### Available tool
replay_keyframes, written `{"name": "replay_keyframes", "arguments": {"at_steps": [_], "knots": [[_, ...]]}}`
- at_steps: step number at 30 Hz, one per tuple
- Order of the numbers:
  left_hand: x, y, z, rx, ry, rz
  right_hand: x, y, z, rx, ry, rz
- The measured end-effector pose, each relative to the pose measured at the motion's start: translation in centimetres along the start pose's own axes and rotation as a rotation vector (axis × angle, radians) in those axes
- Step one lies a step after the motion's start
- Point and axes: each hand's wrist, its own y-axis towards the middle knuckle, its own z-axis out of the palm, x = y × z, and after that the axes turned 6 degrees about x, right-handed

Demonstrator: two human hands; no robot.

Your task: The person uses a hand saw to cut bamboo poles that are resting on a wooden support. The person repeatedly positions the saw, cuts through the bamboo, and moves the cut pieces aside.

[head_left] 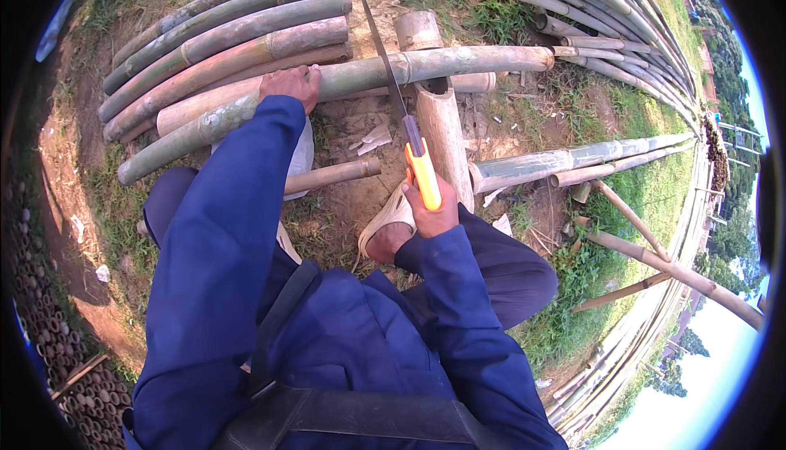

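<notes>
Right fingers clenched round yellow-handled saw; left fingers atop bamboo pole, undersides hidden, grip unclear.

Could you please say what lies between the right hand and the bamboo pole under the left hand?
The head view shows the saw there: its yellow handle is in the right hand, and its blade crosses the bamboo pole.
</notes>
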Motion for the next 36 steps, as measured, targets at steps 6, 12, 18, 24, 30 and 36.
{"name": "replay_keyframes", "arguments": {"at_steps": [6, 12, 18, 24, 30, 36], "knots": [[1.1, 0.1, 0.3, -0.021, 0.004, -0.024, 2.5, -12.5, -3.0, -0.01, 0.0, 0.049], [-0.3, 0.1, -0.4, -0.014, -0.015, -0.001, 0.2, 2.1, 0.3, -0.038, -0.038, -0.037], [0.8, 0.2, 0.2, -0.03, -0.019, -0.022, 1.9, -4.8, -0.9, 0.033, 0.058, 0.064], [0.7, 0.1, 0.3, -0.075, -0.026, -0.045, 4.5, -11.1, -4.0, 0.007, -0.007, 0.163], [0.1, 0.6, -0.2, -0.042, -0.012, -0.003, -1.1, 3.0, 1.1, -0.012, 0.081, -0.049], [1.2, 0.0, 0.4, -0.036, 0.009, -0.03, 3.4, -11.2, -3.1, 0.024, 0.065, 0.14]]}}
